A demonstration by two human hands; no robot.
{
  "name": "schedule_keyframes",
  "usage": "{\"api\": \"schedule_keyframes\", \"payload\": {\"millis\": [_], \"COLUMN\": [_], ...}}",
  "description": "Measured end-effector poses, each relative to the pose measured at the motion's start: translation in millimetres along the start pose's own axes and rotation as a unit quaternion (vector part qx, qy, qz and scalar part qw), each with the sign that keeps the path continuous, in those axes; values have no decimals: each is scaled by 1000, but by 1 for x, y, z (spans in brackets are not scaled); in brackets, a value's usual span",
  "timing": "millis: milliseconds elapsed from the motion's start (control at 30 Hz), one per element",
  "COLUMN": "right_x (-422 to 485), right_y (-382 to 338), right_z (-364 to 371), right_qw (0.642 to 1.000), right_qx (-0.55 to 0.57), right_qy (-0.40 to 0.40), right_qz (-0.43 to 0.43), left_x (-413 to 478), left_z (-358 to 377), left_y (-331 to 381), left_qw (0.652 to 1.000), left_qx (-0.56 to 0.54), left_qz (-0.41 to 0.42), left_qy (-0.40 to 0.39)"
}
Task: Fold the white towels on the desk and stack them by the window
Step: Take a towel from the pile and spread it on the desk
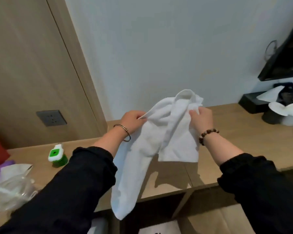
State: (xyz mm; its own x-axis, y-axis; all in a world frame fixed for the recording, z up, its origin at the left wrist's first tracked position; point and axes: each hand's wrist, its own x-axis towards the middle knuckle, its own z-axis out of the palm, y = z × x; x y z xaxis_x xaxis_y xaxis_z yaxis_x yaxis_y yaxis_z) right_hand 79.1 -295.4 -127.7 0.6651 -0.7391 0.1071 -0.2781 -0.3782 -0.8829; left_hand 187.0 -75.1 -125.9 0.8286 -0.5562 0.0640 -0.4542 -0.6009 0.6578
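towel (159, 141) held up over desk (243, 132), not flat | L hand (134, 119) pinches top edge, R hand (201, 117) grips bunched top | long axis hangs down toward L, tail past desk front | hands level, close; needs spreading before fold

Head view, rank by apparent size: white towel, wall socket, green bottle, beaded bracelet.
1. white towel, by far the largest.
2. wall socket and green bottle: look about alike, so not ranked.
3. beaded bracelet, smallest.
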Motion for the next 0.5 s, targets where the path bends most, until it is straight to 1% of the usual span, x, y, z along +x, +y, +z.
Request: {"api": "schedule_keyframes", "payload": {"millis": [67, 100, 133, 167, 200, 267, 333, 400, 467, 500], "right_x": [17, 23, 28, 33, 35, 42, 53, 67, 83, 91], "right_y": [22, 38, 57, 78, 95, 125, 148, 163, 176, 183], "right_z": [2, 3, 4, 4, 4, 8, 15, 24, 33, 36], "right_qw": [997, 991, 979, 963, 950, 932, 916, 892, 859, 844], "right_qx": [-73, -134, -199, -253, -282, -319, -350, -386, -411, -416], "right_qy": [10, -10, -38, -77, -111, -154, -193, -236, -298, -332], "right_qz": [0, 16, 35, 59, 78, 73, 40, -10, -55, -64], "left_x": [31, 41, 49, 54, 56, 58, 61, 68, 76, 78], "left_z": [15, 27, 44, 62, 83, 127, 167, 203, 231, 242], "left_y": [-11, -16, -22, -25, -28, -31, -33, -32, -27, -25], "left_qw": [995, 991, 989, 989, 989, 986, 976, 961, 953, 951], "left_qx": [70, 99, 121, 138, 142, 132, 144, 153, 114, 81], "left_qz": [-41, -57, -58, -50, -42, -46, -58, -84, -131, -168], "left_qy": [56, 69, 53, 17, -24, -94, -153, -214, -249, -248]}}
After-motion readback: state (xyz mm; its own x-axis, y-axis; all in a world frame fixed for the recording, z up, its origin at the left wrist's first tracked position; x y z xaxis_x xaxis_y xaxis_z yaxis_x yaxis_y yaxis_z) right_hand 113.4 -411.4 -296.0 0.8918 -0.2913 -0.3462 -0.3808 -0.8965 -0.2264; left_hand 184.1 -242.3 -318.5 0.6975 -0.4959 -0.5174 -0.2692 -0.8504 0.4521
